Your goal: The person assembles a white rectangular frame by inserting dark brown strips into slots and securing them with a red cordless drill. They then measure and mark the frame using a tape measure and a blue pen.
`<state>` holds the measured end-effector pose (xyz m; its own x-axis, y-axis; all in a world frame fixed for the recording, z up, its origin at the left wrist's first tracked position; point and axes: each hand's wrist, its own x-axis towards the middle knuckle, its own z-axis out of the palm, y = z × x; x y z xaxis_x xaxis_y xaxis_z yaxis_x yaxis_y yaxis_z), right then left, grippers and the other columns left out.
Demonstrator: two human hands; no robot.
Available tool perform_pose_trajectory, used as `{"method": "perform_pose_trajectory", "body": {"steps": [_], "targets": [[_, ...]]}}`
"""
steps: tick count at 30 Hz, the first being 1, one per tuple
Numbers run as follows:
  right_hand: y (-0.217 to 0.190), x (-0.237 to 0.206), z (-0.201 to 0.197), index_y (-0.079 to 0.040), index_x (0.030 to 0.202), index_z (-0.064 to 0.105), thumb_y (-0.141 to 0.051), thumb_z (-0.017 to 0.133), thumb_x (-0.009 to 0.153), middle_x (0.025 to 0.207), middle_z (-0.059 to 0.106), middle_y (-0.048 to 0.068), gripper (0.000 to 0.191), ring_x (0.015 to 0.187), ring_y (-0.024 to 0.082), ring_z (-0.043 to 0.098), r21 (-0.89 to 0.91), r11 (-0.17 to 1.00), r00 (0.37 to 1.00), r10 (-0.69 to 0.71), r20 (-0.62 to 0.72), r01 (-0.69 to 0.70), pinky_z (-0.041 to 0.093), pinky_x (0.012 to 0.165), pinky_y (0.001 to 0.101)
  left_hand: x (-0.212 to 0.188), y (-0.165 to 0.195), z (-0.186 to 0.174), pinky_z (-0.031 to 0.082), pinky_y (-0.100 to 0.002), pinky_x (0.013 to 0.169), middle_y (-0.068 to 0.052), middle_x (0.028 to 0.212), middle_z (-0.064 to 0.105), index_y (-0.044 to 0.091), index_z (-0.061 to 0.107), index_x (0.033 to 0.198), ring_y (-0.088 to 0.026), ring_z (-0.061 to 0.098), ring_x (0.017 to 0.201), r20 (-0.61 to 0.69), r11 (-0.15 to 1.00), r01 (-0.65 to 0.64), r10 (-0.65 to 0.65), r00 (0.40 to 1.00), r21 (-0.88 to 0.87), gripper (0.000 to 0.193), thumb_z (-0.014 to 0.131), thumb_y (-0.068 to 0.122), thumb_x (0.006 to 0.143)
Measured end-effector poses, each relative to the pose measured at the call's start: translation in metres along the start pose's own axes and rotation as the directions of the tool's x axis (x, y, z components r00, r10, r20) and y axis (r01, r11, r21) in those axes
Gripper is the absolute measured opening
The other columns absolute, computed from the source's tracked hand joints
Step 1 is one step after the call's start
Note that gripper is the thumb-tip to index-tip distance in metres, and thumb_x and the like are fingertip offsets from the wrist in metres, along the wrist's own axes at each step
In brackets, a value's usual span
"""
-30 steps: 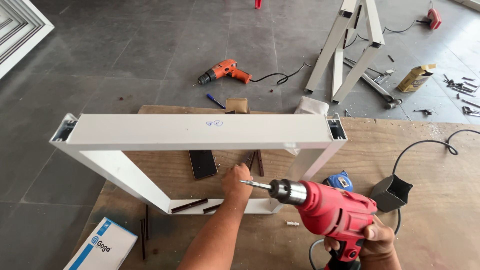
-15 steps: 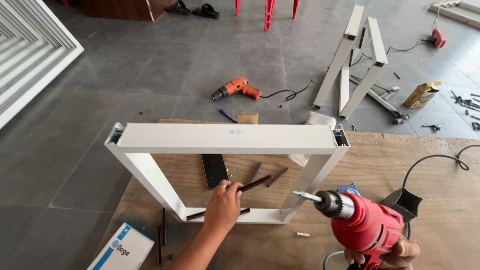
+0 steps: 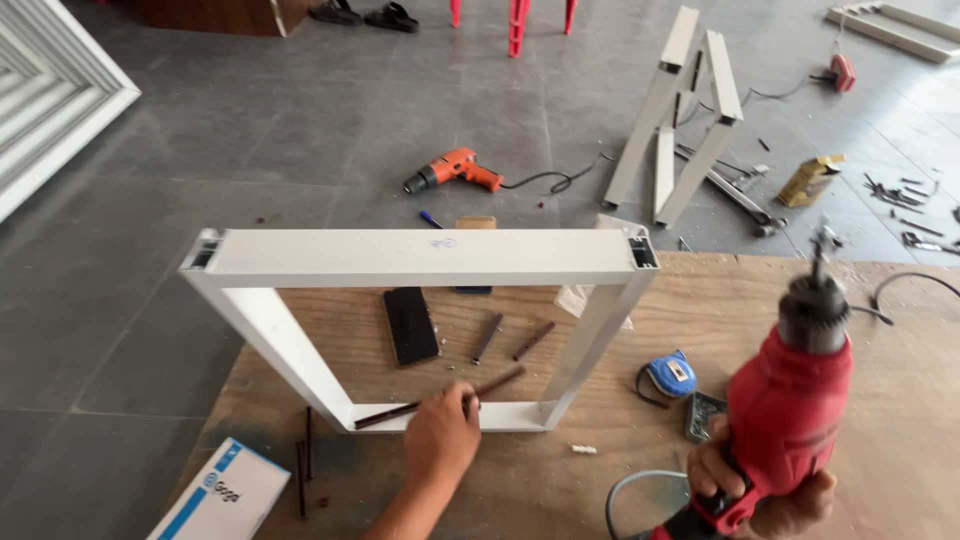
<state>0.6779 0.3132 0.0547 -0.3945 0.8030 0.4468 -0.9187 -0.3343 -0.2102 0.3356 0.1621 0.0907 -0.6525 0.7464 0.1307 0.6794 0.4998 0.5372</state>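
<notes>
A white rectangular aluminium frame [image 3: 420, 257] stands upright on a plywood table [image 3: 880, 400]. My left hand [image 3: 440, 440] rests at the frame's bottom rail, with its fingers on a long thin brown strip [image 3: 440, 397] lying across that rail. My right hand [image 3: 765, 490] grips the handle of a red electric drill [image 3: 790, 400], held up at the right with its bit pointing away from me. The drill is clear of the frame.
A black phone [image 3: 410, 325], two short brown pieces [image 3: 510, 340], a blue tape measure [image 3: 668, 377] and a white box [image 3: 220, 497] lie on the table. On the grey floor are an orange drill [image 3: 452, 170], white frame sections [image 3: 690, 110] and scattered hardware.
The drill has swung from pointing left to pointing away, raised at the right. My left hand has slid down onto the brown strip at the bottom rail. The view has shifted.
</notes>
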Motion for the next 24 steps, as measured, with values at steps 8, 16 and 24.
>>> {"method": "perform_pose_trajectory", "body": {"steps": [8,16,24], "targets": [[-0.028,0.022,-0.010,0.001,0.156,0.036,-0.043,0.080,0.094,0.140,0.053,0.026,0.088,0.088,0.018,0.059,-0.171,0.985,0.995,-0.002,-0.102,-0.015,0.050,0.086,0.0391,0.078,0.036,0.042,0.055,-0.047,0.082,-0.006,0.098,0.074,0.018,0.072,0.112,-0.028,0.068,0.100,-0.066,0.986,0.007,0.004,0.998,0.168,0.029,0.073,0.032,0.087],[-0.019,0.044,-0.017,0.003,0.154,0.035,-0.046,0.078,0.097,0.144,0.055,0.027,0.086,0.088,0.021,0.060,-0.144,0.989,0.987,-0.059,-0.152,0.037,0.053,0.083,0.0436,0.126,0.083,0.115,0.053,-0.045,0.096,-0.008,0.125,0.066,0.013,0.065,0.119,-0.028,0.058,0.125,0.282,0.950,-0.254,0.197,0.939,0.182,0.033,0.071,0.031,0.092],[-0.017,0.052,-0.019,0.001,0.155,0.036,-0.047,0.076,0.098,0.136,0.059,0.030,0.084,0.083,0.021,0.060,-0.279,0.960,0.983,-0.065,-0.172,0.015,0.055,0.078,0.0448,0.123,0.076,0.126,0.053,-0.045,0.092,-0.014,0.121,0.067,0.011,0.060,0.132,-0.033,0.065,0.111,0.138,0.967,-0.195,0.218,0.966,-0.162,0.039,0.067,0.015,0.094]]}}
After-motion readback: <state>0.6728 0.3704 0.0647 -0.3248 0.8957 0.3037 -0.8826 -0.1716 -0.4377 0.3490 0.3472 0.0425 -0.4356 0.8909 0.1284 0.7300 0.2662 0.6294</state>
